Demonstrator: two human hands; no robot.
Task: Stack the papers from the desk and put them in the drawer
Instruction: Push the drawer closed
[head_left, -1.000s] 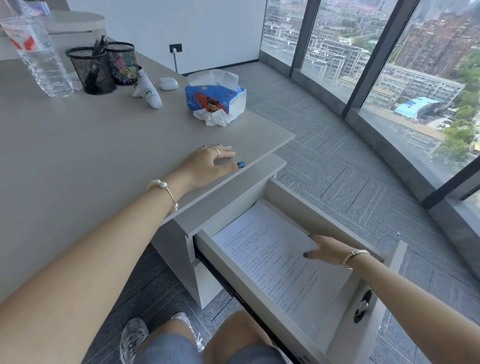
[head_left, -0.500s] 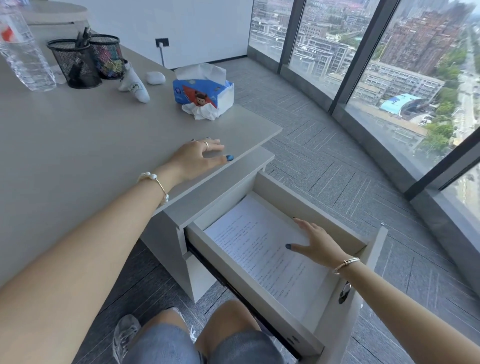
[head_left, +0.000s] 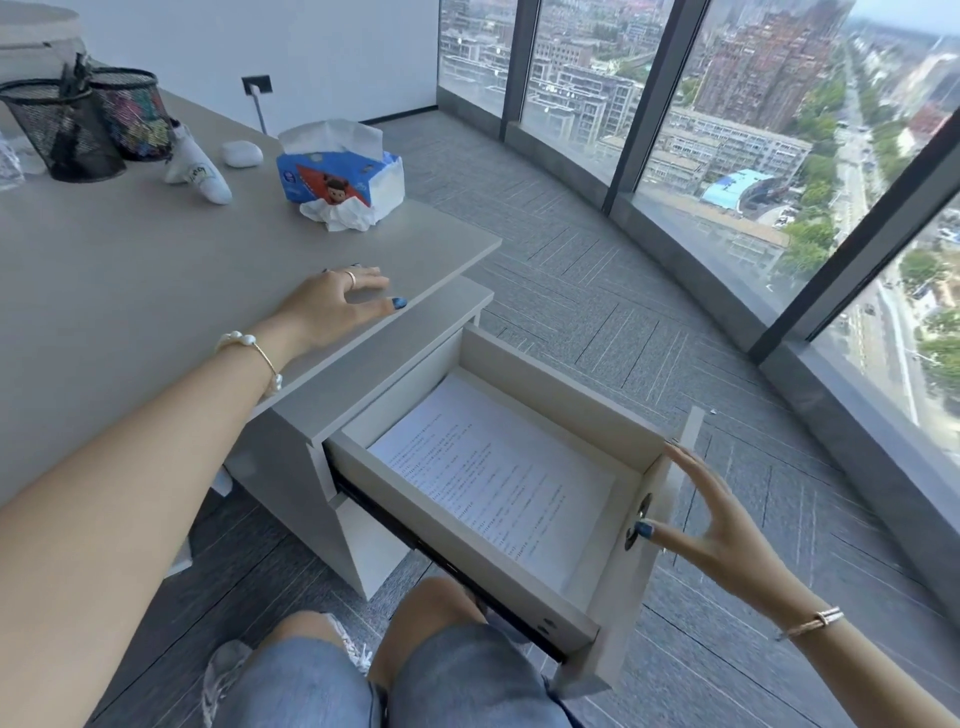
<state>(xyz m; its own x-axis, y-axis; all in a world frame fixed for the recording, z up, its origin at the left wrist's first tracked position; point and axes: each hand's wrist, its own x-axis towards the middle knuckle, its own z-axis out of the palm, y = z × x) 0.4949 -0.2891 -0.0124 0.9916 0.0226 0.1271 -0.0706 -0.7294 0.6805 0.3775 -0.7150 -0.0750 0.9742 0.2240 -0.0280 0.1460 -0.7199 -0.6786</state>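
The person's left hand (head_left: 332, 306) lies flat and relaxed on the pale grey wooden desk (head_left: 130, 280) near its front corner, fingers spread, grasping nothing. Right of it, the light grey pulled-out drawer (head_left: 457, 540) holds the stack of white printed papers (head_left: 493, 467), lying flat on the drawer floor with lines of small black text facing up. The sheets' long axis runs along the drawer's depth, from the cabinet toward the drawer front. Farthest right, the right hand (head_left: 711, 525) is spread wide against the drawer's front panel, thumb tip by the round lock, clasping nothing.
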